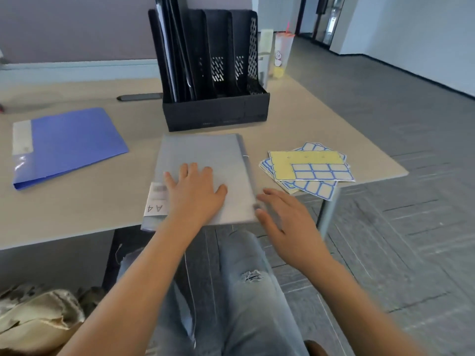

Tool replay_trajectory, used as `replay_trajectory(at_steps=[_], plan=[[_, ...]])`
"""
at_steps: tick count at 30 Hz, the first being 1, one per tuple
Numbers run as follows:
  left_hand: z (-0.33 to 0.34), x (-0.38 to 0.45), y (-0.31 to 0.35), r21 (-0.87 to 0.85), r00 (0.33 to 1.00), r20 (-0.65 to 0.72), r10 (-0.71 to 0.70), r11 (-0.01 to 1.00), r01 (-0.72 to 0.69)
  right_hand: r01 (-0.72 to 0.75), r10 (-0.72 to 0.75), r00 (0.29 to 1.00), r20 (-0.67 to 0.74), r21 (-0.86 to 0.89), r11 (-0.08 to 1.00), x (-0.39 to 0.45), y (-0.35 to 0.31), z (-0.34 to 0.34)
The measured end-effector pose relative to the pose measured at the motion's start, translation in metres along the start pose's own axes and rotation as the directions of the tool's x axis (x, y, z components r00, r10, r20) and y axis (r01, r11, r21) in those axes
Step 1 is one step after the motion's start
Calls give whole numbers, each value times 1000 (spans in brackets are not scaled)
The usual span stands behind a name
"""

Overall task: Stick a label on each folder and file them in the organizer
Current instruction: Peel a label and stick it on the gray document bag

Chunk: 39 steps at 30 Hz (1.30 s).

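A grey folder (205,155) lies flat at the table's near edge, an "A4" strip showing at its left side. My left hand (194,190) rests flat on it, fingers spread. At the folder's right corner, my right hand (285,217) has its fingers apart; whether they touch the edge I cannot tell. Sheets of blue-bordered labels (311,168) lie fanned to the right of the folder. A blue folder (72,142) lies on the left of the table. Behind stands the black organizer (216,111), with dark folders upright in its left slot.
A tall cup with a straw (282,55) and a pale box (264,47) stand behind the organizer's right side. A dark bar (140,96) lies left of the organizer. The table's right corner (401,173) is close to the labels. A beige bag (38,319) sits lower left.
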State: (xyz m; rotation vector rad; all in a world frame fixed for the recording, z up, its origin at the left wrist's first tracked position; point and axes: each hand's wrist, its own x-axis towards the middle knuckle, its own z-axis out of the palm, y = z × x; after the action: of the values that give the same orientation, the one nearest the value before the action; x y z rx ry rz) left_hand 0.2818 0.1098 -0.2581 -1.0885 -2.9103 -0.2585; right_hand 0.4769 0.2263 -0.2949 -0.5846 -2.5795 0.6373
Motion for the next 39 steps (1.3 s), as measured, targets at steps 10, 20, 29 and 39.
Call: replay_trajectory(at_steps=[10, 20, 29, 39], plan=[[6, 61, 114, -199, 975, -29, 222, 954, -223, -273, 256, 947, -193, -65, 960, 33, 84, -55], [30, 114, 139, -89, 951, 99, 291, 955, -283, -291, 277, 956, -97, -198, 936, 57, 117, -45], [33, 125, 139, -325, 965, 27, 261, 915, -238, -280, 265, 959, -99, -183, 943, 54, 119, -42], [30, 128, 146, -360, 960, 68, 272, 904, -231, -265, 253, 964, -84, -184, 947, 53, 119, -43]])
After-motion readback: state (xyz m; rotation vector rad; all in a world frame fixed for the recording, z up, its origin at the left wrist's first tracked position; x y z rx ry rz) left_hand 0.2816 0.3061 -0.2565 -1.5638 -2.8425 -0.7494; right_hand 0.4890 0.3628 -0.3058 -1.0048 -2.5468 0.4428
